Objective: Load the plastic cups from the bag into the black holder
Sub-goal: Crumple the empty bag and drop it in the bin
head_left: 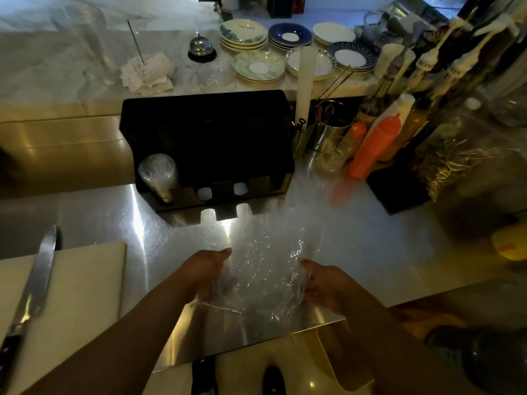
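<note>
Café or bar service counter. Evidence: stainless-steel worktop (356, 252); marble pass (71, 67) bearing stacked patterned saucers (243, 35), a service bell (202, 49) and spiked order tickets (147, 71); pump-topped syrup bottles (427, 61); orange squeeze bottles (373, 146); black cup holder (205, 138).

both forearms extend forward from the bottom edge of the view, bare to the wrist, converging slightly toward the centre. the left hand (206, 269) is positioned left of centre, back of hand facing up, fingers curled inward in a pinching grasp, thumb extended forward. the right hand (325, 283) sits opposite at about the same height, fingers curled inward, thumb pointing toward the left hand. the hands are apart, not touching.
</note>
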Available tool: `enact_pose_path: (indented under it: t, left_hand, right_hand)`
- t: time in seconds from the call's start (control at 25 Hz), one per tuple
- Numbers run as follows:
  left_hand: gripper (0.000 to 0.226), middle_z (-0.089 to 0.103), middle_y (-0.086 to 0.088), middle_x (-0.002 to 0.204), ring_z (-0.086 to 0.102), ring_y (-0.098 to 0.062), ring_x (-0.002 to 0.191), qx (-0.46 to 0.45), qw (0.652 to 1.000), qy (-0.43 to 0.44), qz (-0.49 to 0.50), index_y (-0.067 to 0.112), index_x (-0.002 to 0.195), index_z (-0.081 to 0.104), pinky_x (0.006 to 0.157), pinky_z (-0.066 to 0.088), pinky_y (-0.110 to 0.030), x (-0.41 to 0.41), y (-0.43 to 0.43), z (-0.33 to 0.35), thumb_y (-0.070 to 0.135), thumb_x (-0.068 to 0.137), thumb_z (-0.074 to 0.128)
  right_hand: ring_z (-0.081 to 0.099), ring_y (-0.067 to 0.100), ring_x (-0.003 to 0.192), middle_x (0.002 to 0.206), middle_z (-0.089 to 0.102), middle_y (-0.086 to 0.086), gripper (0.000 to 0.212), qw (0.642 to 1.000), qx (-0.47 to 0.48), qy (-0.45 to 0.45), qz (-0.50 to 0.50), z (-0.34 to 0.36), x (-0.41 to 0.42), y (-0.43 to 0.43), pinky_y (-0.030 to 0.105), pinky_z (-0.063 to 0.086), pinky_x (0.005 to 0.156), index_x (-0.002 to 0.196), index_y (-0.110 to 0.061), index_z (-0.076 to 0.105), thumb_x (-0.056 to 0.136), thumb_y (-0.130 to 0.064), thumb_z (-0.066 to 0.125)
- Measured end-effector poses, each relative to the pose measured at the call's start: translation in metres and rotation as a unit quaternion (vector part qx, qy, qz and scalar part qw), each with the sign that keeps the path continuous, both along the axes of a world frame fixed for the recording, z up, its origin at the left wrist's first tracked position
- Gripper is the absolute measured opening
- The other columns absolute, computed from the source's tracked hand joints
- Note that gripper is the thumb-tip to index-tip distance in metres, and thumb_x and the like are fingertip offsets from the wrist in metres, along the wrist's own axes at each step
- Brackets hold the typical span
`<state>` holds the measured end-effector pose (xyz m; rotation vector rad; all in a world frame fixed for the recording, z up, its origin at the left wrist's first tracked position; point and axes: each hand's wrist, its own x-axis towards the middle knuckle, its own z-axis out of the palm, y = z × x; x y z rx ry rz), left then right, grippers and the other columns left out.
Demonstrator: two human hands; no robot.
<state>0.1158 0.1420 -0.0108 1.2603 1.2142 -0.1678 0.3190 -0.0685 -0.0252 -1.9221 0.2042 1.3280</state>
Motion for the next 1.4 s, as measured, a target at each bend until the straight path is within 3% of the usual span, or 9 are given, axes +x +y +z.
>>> enact_pose_path:
  t: [0.16, 0.44, 0.64, 0.72, 0.8, 0.92, 1.08, 1.2, 1.4]
  left_hand:
    - [0.009, 0.076, -0.033, 0.097, 0.07, -0.035, 0.078, 0.014, 0.999, -0.022, -0.019, 0.004, 0.088, 0.075, 0.066, 0.056, -0.037, 0.005, -0.001, -0.012, 0.005, 0.096, 0.07]
    - [0.015, 0.08, -0.015, 0.087, 0.069, -0.019, 0.062, 0.0, 0.995, -0.084, 0.052, 0.006, 0.098, 0.076, 0.06, 0.054, -0.03, 0.004, -0.016, 0.007, 0.02, 0.096, 0.073]
    - [0.02, 0.076, -0.008, 0.073, 0.063, -0.017, 0.057, 0.006, 0.993, -0.118, -0.014, 0.025, 0.105, 0.078, 0.053, 0.048, -0.028, 0.013, -0.032, 0.028, 0.011, 0.101, 0.063]
    - [0.022, 0.069, -0.013, 0.074, 0.06, -0.02, 0.058, -0.003, 0.989, -0.144, -0.025, 0.015, 0.099, 0.075, 0.055, 0.045, -0.031, 0.018, -0.04, 0.034, 0.001, 0.1, 0.058]
    - [0.022, 0.062, -0.018, 0.075, 0.056, -0.024, 0.06, 0.011, 0.984, -0.171, -0.041, 0.005, 0.084, 0.07, 0.058, 0.042, -0.033, 0.025, -0.049, 0.039, -0.008, 0.097, 0.057]
    - [0.024, 0.073, -0.012, 0.086, 0.071, -0.021, 0.071, 0.057, 0.978, -0.178, -0.093, 0.009, 0.088, 0.072, 0.063, 0.057, -0.033, 0.029, -0.056, 0.047, -0.009, 0.097, 0.06]
    - [0.022, 0.08, -0.018, 0.107, 0.075, -0.033, 0.09, -0.052, 0.981, -0.185, -0.022, 0.014, 0.091, 0.082, 0.084, 0.058, -0.047, 0.046, -0.054, 0.055, 0.028, 0.093, 0.066]
    - [0.018, 0.077, -0.01, 0.115, 0.071, -0.032, 0.107, 0.076, 0.978, -0.151, -0.122, 0.022, 0.103, 0.077, 0.095, 0.058, -0.053, 0.067, -0.046, 0.054, 0.022, 0.086, 0.081]
    - [0.095, 0.043, 0.019, 0.145, 0.05, -0.011, 0.128, 0.303, 0.875, -0.129, -0.354, 0.046, 0.148, 0.04, 0.094, 0.045, -0.024, 0.096, -0.03, 0.07, 0.055, 0.069, 0.091]
  right_hand:
    - [0.066, 0.029, 0.066, 0.079, 0.073, 0.019, 0.011, 0.999, 0.028, -0.012, -0.031, -0.019, -0.012, 0.0, 0.037, 0.056, 0.06, 0.094, 0.002, 0.072, 0.094, -0.007, 0.066]
    - [0.053, 0.026, 0.065, 0.084, 0.056, 0.021, 0.024, 0.981, 0.171, -0.011, -0.092, 0.015, 0.008, -0.031, 0.035, 0.049, 0.061, 0.106, 0.009, 0.067, 0.094, -0.012, 0.069]
    - [0.054, 0.018, 0.056, 0.067, 0.058, 0.009, 0.017, 0.976, 0.202, -0.058, -0.053, 0.044, 0.023, -0.065, 0.032, 0.044, 0.058, 0.104, -0.004, 0.072, 0.099, -0.01, 0.057]
    - [0.05, 0.016, 0.054, 0.061, 0.055, 0.007, 0.026, 0.969, 0.232, -0.054, -0.073, 0.057, 0.031, -0.076, 0.031, 0.039, 0.058, 0.09, -0.008, 0.072, 0.1, 0.0, 0.049]
    - [0.047, 0.019, 0.056, 0.062, 0.05, 0.009, 0.038, 0.964, 0.249, -0.07, -0.059, 0.068, 0.035, -0.081, 0.033, 0.038, 0.06, 0.069, -0.01, 0.065, 0.097, 0.007, 0.045]
    - [0.062, 0.031, 0.068, 0.073, 0.064, 0.016, 0.024, 0.96, 0.262, -0.093, -0.043, 0.085, 0.04, -0.091, 0.037, 0.05, 0.066, 0.078, -0.001, 0.065, 0.095, 0.008, 0.049]
    - [0.074, 0.036, 0.092, 0.099, 0.079, 0.018, 0.027, 0.97, 0.216, -0.103, -0.028, 0.098, 0.055, -0.103, 0.045, 0.057, 0.085, 0.083, -0.008, 0.08, 0.095, -0.023, 0.062]
    - [0.076, 0.028, 0.093, 0.1, 0.08, 0.01, 0.016, 0.969, 0.176, -0.167, 0.034, 0.107, 0.064, -0.099, 0.044, 0.057, 0.088, 0.089, -0.014, 0.081, 0.094, -0.015, 0.066]
    - [0.076, 0.018, 0.094, 0.098, 0.079, 0.005, 0.039, 0.941, 0.178, -0.254, 0.137, 0.142, 0.066, -0.065, 0.039, 0.055, 0.086, 0.118, -0.032, 0.067, 0.087, -0.01, 0.074]
